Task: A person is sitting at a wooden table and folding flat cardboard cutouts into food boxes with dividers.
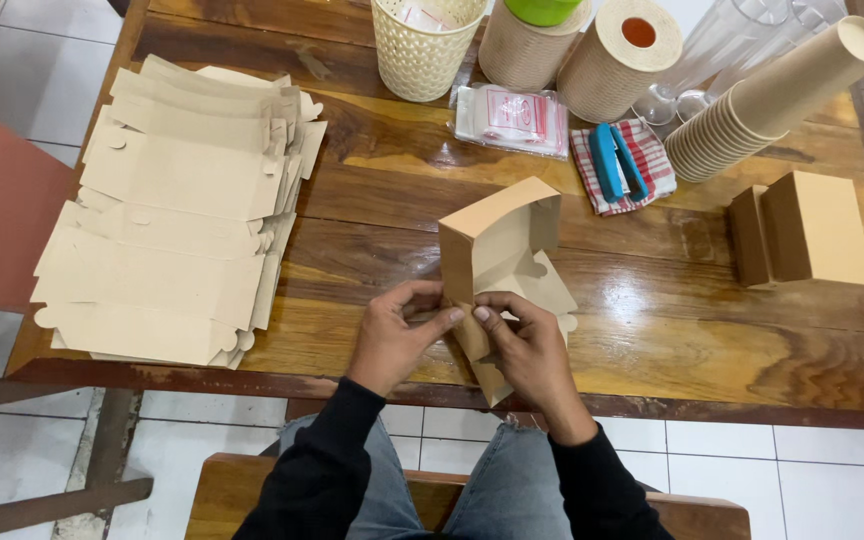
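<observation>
Holding: both hands grip a half-folded brown cardboard box (500,262) at the lower centre of the frame, just above the near edge of the wooden table (672,320).
Left hand: the left hand (392,340) is closed on the box's lower left flap, thumb and forefinger pinching the card.
Right hand: the right hand (527,350) is closed on the same flap from the other side, its fingertips meeting those of the left hand.
Box state: its upper part stands open as a hollow sleeve, tilted toward the upper right; loose flaps hang below the hands.
Flat blanks: a stack of unfolded box blanks (177,210) lies on the left of the frame, well apart from the hands.
Finished boxes: two closed brown boxes (802,230) stand at the right edge.
Top row: a cream woven basket (422,50), two rolls of brown paper (592,50), a stack of paper cups (772,100) lying on its side, and clear plastic cups (722,50).
Middle: a clear plastic packet (512,118) and a blue stapler (617,160) on a checked cloth (652,160).
</observation>
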